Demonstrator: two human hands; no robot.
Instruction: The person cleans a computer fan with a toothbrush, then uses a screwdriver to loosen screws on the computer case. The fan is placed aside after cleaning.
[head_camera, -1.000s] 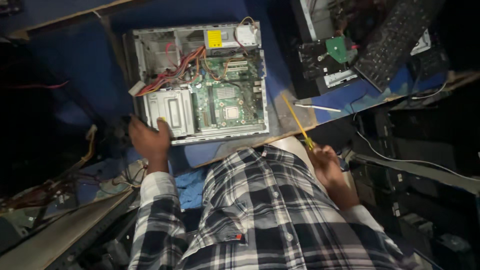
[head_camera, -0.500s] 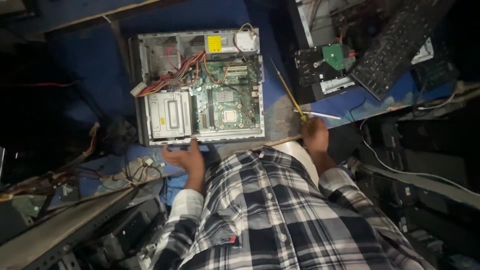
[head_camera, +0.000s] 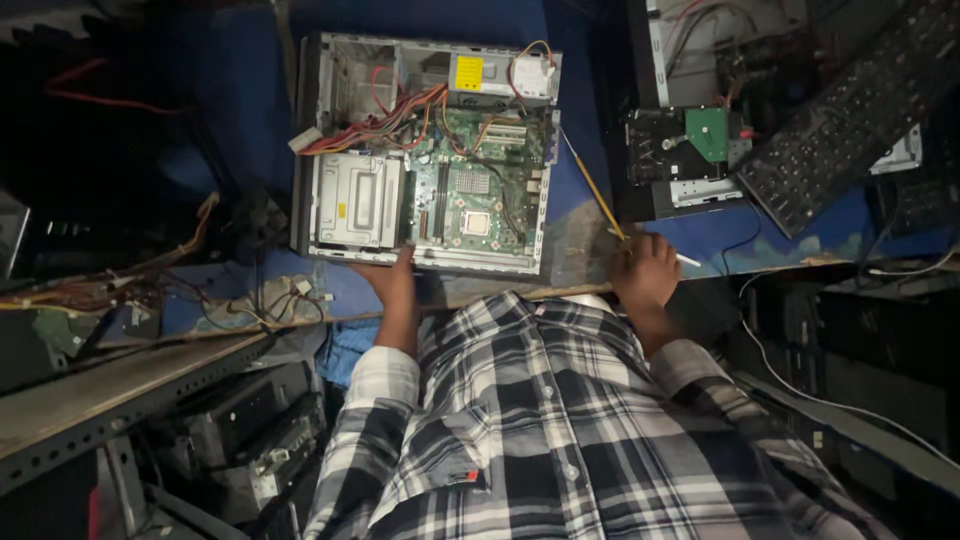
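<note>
Open desktop PC case (head_camera: 425, 155) lies flat on the blue desk (head_camera: 240, 80), side panel off, near the desk's front edge. Inside: green motherboard (head_camera: 475, 190) w/ CPU socket at centre-right, silver drive cage (head_camera: 357, 205) at left, red and orange wire bundle (head_camera: 375, 125) running across the top, PSU w/ yellow label (head_camera: 470, 72) at the far side.

Left hand (head_camera: 392, 282) rests against the case's near edge, fingers flat on the metal rim, not wrapped round anything. Right hand (head_camera: 645, 270) is closed on a yellow-handled screwdriver (head_camera: 592, 185), just right of the case; shaft points up and away toward the case's far right corner. A thin white stick-like item (head_camera: 688, 261) pokes out beside that hand; can't tell what it is.

Further right: a second opened unit w/ small green board (head_camera: 708, 135), and a black keyboard (head_camera: 850, 110) lying tilted over it. Left of the desk, loose cables (head_camera: 120, 290) and a metal shelf rail (head_camera: 110, 390). Person wears a plaid shirt (head_camera: 560, 430).
</note>
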